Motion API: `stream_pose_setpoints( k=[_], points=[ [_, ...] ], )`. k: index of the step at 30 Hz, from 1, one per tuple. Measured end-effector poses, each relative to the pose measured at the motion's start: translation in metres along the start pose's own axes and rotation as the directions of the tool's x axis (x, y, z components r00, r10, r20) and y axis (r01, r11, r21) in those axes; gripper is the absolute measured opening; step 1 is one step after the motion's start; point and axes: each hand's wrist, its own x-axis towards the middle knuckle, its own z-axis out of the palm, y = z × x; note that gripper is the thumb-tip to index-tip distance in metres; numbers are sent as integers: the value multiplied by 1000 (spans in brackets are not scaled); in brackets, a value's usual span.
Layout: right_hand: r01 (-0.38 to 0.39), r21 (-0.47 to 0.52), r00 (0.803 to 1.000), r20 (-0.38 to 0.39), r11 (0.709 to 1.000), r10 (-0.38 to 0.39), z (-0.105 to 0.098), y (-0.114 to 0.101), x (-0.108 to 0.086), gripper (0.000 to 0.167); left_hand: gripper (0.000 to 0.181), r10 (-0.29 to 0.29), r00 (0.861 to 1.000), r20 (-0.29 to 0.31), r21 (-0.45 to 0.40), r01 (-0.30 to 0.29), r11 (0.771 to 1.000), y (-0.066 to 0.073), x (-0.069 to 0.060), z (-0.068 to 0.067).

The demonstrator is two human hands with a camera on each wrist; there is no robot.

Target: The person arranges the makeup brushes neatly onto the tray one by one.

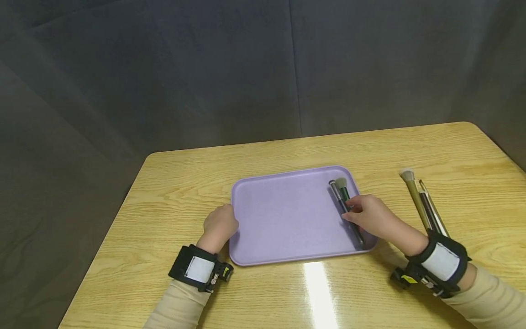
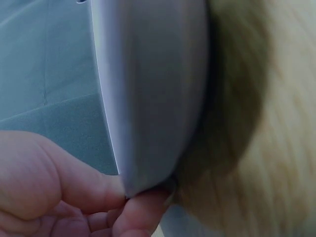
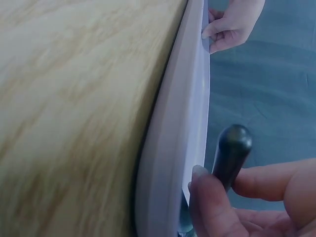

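My left hand (image 1: 220, 224) pinches the left rim of a lilac tray (image 1: 283, 214) between thumb and fingers; the left wrist view shows the grip on the tray edge (image 2: 153, 98). Over the tray's right end, my right hand (image 1: 371, 214) pinches a slim makeup brush (image 1: 338, 195) with a dark handle. In the right wrist view, the rounded handle end (image 3: 234, 143) sticks up between thumb and fingers. A green-handled makeup brush (image 1: 342, 183) with a pale head lies in the tray beside it, partly hidden by the right hand.
To the right of the tray, a gold-handled brush (image 1: 417, 196) and slimmer brushes (image 1: 429, 210) lie side by side on the wooden table (image 1: 197, 178), partly behind the right wrist. A dark cloth (image 1: 226, 77) hangs behind the table.
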Motion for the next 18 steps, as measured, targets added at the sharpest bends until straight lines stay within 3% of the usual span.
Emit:
stream_pose_setpoints(
  k=[18],
  points=[
    [-28, -8, 999, 17, 1000, 28, 5, -6, 2, 40, 17, 3, 1000, 0, -12, -3, 1000, 0, -1, 0]
  ],
)
